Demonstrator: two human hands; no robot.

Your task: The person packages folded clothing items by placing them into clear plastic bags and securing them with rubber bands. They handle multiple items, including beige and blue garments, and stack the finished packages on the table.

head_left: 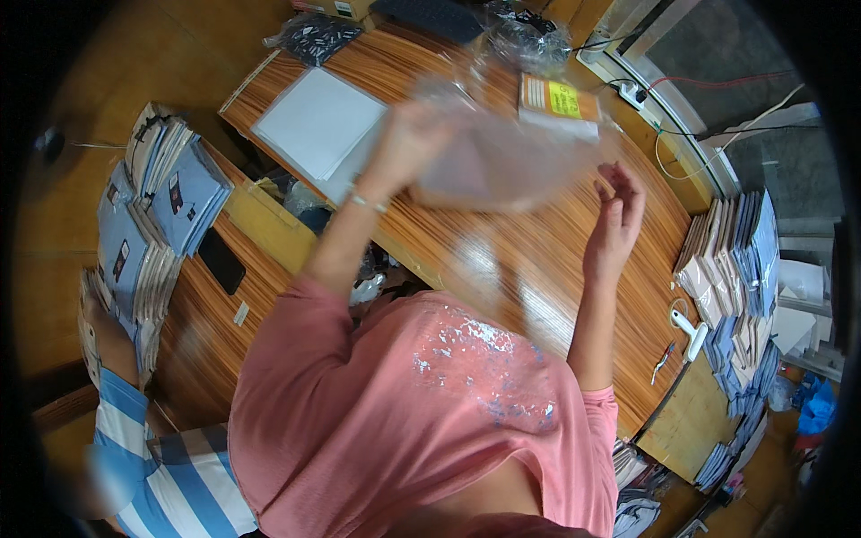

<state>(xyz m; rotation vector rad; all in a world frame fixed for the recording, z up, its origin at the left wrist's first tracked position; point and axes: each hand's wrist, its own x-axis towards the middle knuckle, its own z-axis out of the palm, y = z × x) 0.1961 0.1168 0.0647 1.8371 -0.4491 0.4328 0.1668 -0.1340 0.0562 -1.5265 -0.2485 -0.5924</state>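
A clear plastic bag (502,166), smeared by motion, spreads over the wood-grain table in front of me. My left hand (414,143), also blurred, grips the bag at its left end. My right hand (617,215) is raised near the bag's right end, its fingers bent and apart, with nothing seen between them. Left of the bag lies a pile of white sheets (321,121) with a clear sleeve at its edge. An orange, yellow and white printed packet (560,100) shows behind the bag.
Folded shirts (184,193) are stacked at left, where a co-worker's hand (112,336) touches them. A dark phone (221,261) lies nearby. More bagged shirts (731,255), a white handheld scanner (689,334) and a small cutter (663,363) are at right. Cables run along the back wall.
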